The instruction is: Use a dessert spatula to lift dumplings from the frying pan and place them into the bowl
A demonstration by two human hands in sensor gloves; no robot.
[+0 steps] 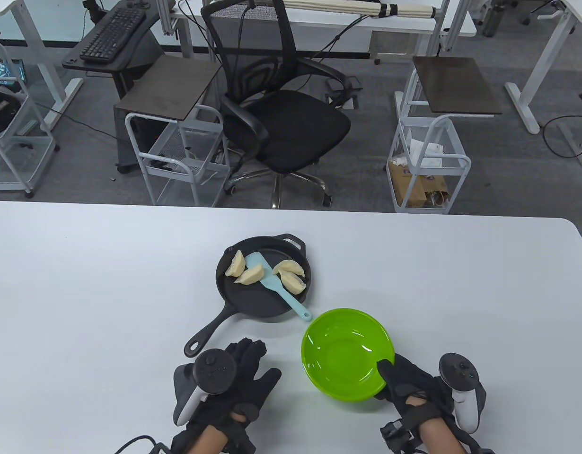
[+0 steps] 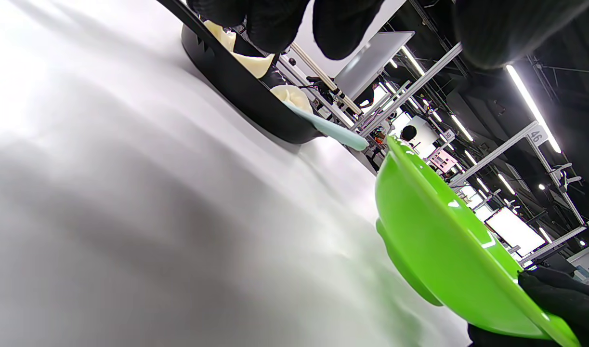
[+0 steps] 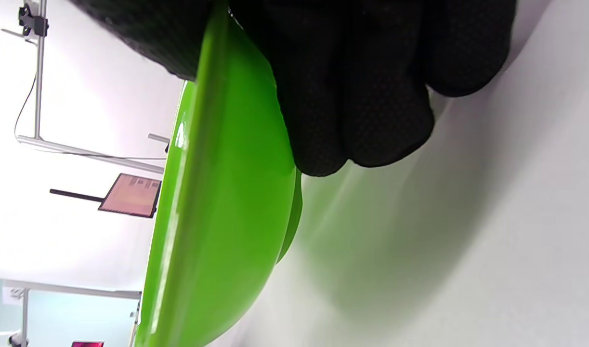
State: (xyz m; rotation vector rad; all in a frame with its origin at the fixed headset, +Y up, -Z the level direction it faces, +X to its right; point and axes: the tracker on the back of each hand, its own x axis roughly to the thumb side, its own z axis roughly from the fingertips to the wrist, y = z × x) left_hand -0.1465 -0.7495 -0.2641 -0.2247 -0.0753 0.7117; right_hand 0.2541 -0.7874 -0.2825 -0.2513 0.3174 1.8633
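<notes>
White table [image 1: 83, 293] bearing a black frying pan [image 1: 253, 302], a green bowl [image 1: 338, 373] just beside it.

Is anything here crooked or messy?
Yes, the green bowl is tipped: the right hand grips its near rim, thumb inside, so it sits tilted on the table. Nothing is spilled. The dumplings and the blue spatula lie in the frying pan.

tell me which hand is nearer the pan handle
Left. The left hand lies on the table just below the end of the pan handle, not touching it. The right hand is farther off, gripping the near rim of the bowl.
</notes>
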